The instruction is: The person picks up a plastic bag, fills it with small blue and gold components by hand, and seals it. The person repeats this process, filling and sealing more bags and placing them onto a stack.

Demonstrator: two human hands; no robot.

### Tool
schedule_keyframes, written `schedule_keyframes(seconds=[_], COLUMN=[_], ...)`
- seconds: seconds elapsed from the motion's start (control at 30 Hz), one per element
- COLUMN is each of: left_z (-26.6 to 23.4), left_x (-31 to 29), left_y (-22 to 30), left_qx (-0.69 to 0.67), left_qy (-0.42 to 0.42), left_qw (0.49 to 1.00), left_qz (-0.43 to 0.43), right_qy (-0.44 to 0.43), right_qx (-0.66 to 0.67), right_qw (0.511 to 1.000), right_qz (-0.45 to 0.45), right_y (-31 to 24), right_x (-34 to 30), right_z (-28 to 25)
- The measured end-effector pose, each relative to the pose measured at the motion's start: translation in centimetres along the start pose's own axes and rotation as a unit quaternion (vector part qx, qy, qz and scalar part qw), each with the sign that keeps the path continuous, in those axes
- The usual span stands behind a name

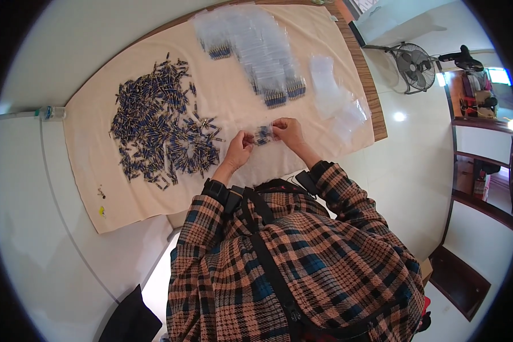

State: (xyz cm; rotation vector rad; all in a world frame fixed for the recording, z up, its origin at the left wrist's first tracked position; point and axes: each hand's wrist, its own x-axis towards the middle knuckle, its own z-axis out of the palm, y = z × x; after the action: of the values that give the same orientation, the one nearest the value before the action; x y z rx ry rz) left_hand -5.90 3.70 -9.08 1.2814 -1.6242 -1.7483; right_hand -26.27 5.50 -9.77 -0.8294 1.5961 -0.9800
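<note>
Close to the table's near edge, I hold a small clear plastic bag (263, 135) with several dark blue and gold pieces in it. My left hand (240, 149) pinches the bag's left side, and my right hand (288, 133) pinches its right side. To the left of my hands spreads a large loose pile (154, 114) of the same slim, plug-like blue and gold pieces; their exact kind is too small to tell. Beyond my hands lie overlapping rows of filled clear bags (262, 51), with blue and gold pieces showing at their near ends.
Flat clear bags (325, 85) lie on the right of the cream cloth (222, 97) covering the wooden table. A few tiny bits and a yellow-green piece (102, 211) sit at the near left. A black fan (414, 67) stands beyond the table's right edge.
</note>
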Motion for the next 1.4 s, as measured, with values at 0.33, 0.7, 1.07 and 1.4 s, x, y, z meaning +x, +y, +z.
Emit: schedule_keyframes(seconds=[0.33,0.7,1.07,1.4], left_z=[0.2,0.5,0.6,0.6], left_x=[-1.3,-1.4,-1.4,-1.5], left_y=[-0.2,0.0,0.3,0.4], left_qx=[-0.05,-0.104,-0.139,-0.1], left_qy=[0.021,0.018,0.019,0.012], left_qw=[0.997,0.994,0.989,0.995], left_qz=[-0.05,-0.038,-0.035,-0.026], right_qy=[-0.009,-0.013,0.001,0.005], right_qx=[0.023,0.021,0.031,0.033], right_qw=[1.0,0.999,0.999,0.999], right_qz=[0.017,0.026,0.029,0.036], right_y=[-0.2,-0.1,-0.4,-0.5], right_x=[-0.5,-0.8,-0.8,-1.4], right_z=[-0.2,-0.3,-0.1,0.1])
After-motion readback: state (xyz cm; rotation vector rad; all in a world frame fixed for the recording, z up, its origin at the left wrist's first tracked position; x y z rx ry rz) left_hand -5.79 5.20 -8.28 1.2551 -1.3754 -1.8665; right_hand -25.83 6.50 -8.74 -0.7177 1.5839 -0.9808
